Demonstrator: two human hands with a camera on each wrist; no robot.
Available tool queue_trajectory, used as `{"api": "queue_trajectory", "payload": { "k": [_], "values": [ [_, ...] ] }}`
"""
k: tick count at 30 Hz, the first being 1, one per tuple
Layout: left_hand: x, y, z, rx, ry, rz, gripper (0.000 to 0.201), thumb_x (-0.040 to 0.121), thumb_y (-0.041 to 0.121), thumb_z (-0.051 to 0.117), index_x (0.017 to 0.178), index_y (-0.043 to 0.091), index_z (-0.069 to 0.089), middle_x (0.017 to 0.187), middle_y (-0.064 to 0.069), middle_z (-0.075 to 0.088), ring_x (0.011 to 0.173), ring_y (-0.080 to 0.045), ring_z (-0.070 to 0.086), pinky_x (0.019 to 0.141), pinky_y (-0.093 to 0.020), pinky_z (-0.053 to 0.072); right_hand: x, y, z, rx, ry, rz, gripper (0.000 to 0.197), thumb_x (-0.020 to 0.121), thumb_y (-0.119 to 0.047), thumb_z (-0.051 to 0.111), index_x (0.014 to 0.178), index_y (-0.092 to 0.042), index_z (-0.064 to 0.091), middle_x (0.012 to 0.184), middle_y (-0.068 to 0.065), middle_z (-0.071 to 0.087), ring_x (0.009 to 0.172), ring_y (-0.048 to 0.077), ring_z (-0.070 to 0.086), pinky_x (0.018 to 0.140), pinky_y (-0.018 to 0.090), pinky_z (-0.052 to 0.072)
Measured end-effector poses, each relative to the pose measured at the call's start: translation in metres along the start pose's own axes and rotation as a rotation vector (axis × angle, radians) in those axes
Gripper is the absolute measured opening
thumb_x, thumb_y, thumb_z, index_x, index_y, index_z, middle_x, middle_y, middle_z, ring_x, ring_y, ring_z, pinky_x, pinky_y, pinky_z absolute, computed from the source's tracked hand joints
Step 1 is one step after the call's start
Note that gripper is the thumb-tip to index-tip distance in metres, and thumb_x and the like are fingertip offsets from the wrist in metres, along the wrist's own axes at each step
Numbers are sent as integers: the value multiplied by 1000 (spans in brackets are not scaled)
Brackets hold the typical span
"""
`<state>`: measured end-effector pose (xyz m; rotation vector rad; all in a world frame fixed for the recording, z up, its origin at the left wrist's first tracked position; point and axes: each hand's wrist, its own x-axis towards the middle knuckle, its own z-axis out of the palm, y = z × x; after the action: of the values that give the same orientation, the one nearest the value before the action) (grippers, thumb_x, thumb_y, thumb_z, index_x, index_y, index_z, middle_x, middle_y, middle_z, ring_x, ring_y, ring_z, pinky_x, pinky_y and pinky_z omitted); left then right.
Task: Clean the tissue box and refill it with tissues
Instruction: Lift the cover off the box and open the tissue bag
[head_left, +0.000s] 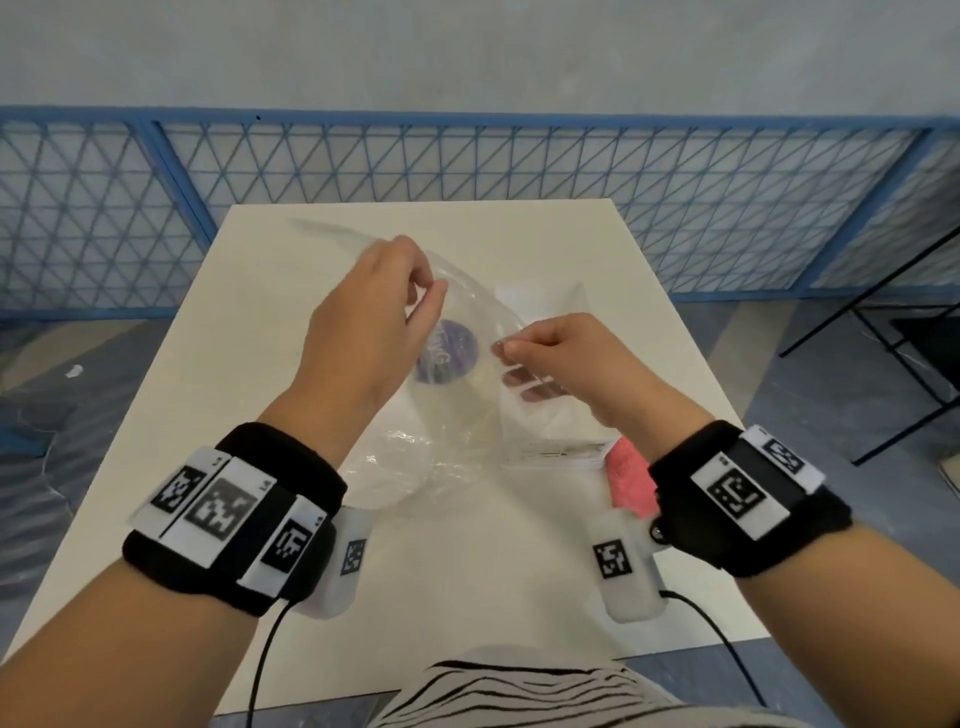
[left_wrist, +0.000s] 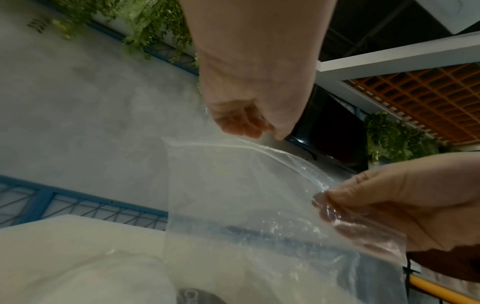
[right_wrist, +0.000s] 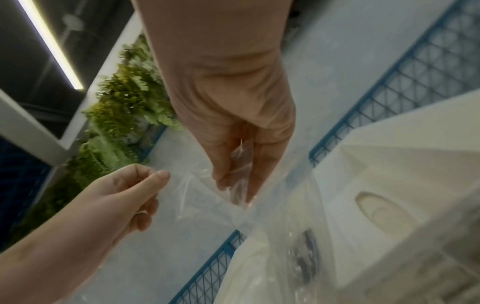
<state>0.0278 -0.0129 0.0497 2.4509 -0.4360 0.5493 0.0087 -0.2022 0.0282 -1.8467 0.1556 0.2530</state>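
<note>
While my left hand (head_left: 374, 312) and right hand (head_left: 561, 353) each pinch the bag's (head_left: 457, 415) mouth above the table (head_left: 260, 364), I risk tearing thin film by pulling unevenly.

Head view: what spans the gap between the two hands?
A clear plastic bag, pinched by the left hand and the right hand. Its stretched edge shows best in the left wrist view; a purple round label shows through it.

The pink cloth (head_left: 631, 480) is half hidden behind the right wrist band. The round label (head_left: 448, 351) on the clear bag (head_left: 457, 415) is too blurred to read.
</note>
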Motion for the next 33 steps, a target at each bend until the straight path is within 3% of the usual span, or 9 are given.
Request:
{"api": "queue_trajectory", "payload": {
  "k": [2,5,8,11,15,19,22,29,33],
  "values": [
    [-5,-1,0,30,-108,-48,26,94,41,49,85,17,53,76,5,54,70,-19,54,62,-33,45,2,2,8,152,-9,18,9,89,-13,65,91,-7,71,76,3,69,72,13,69,63,26,58],
    [-11,2,3,-199,-233,-222,34,91,48,51,81,16,56,72,1,60,70,-21,60,66,-36,50,2,-2,26,273,-24,29,7,87,-14,68,83,-7,69,69,4,66,72,15,68,66,29,59],
    [-16,4,7,-368,-219,-316,26,87,41,60,81,15,59,75,0,64,73,-21,66,68,-41,57,1,-7,43,293,-38,9,19,86,-14,69,69,-11,60,66,3,65,67,13,65,70,33,58],
    [-17,5,7,-416,-183,-385,18,86,29,65,84,11,60,76,0,63,70,-23,68,65,-41,59,0,-9,52,264,-45,-38,28,84,-13,71,64,-15,51,64,2,66,56,10,63,57,27,49],
    [-18,1,6,-456,-177,-459,13,86,24,64,85,12,60,74,1,64,69,-23,70,67,-41,60,-1,-7,54,201,-56,-56,24,83,-10,70,68,-14,53,69,5,66,61,12,65,53,22,49],
    [-19,-7,5,-506,-207,-489,12,89,17,61,78,15,59,74,1,62,77,-19,70,61,-33,61,-2,-4,49,232,-168,-19,19,94,-21,58,94,-4,66,91,10,71,76,13,70,65,27,57],
    [-20,-10,6,-543,-228,-499,14,88,16,63,75,15,60,75,-1,63,74,-14,70,59,-29,59,-3,-1,44,239,-189,10,17,95,-21,57,94,-7,68,105,13,71,87,21,71,74,33,59],
    [-23,3,15,-446,-259,-477,14,93,14,49,79,14,49,88,-4,65,82,-17,70,69,-36,60,2,-3,48,118,29,-58,20,92,-9,51,74,-13,45,90,15,68,69,22,69,70,45,58],
    [-27,1,9,-429,-176,-573,18,88,10,47,74,14,35,88,-6,60,77,-21,69,75,-45,58,14,2,25,199,228,-68,27,92,-3,49,72,-14,35,89,10,66,62,23,64,61,38,58]
  ]
}}
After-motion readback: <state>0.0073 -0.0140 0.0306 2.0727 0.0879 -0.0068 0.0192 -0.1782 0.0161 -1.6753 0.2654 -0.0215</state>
